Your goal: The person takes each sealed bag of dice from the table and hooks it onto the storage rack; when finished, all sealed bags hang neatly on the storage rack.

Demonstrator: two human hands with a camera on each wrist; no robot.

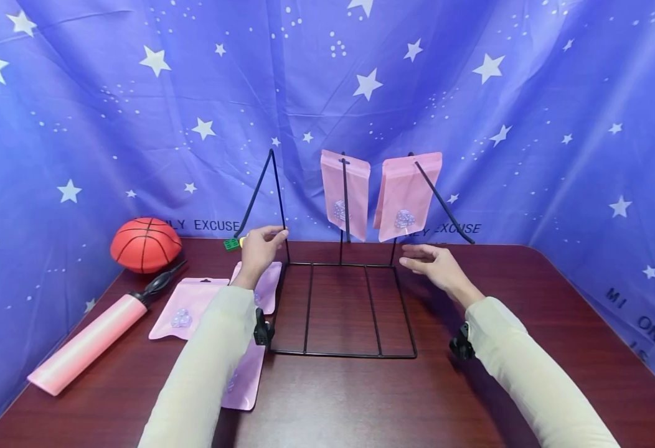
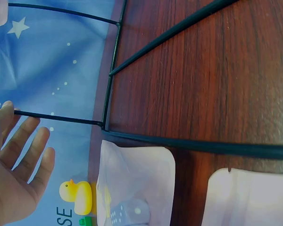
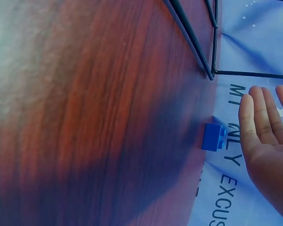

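Observation:
A black wire display rack [image 1: 312, 311] stands on the table with hooks sticking out from its uprights. My left hand [image 1: 261, 249] pinches its left upright between thumb and fingers, the other fingers spread loosely in the left wrist view. Beside the right upright, my right hand [image 1: 436, 267] is held with fingers extended and nothing in them. From the middle hook hangs a pink pouch [image 1: 355, 186]; more pink pouches [image 1: 417, 180] hang together on the right hook. Each front pouch shows purple dice through a window. The left hook [image 1: 254, 194] carries nothing.
Several pink pouches [image 1: 193, 292] lie left of the rack, partly under my left arm. Farther left are a red basketball [image 1: 146, 244] and a pink hand pump [image 1: 89, 342]. A yellow rubber duck [image 2: 82, 197] and a blue toy brick [image 3: 213, 137] sit near the back edge.

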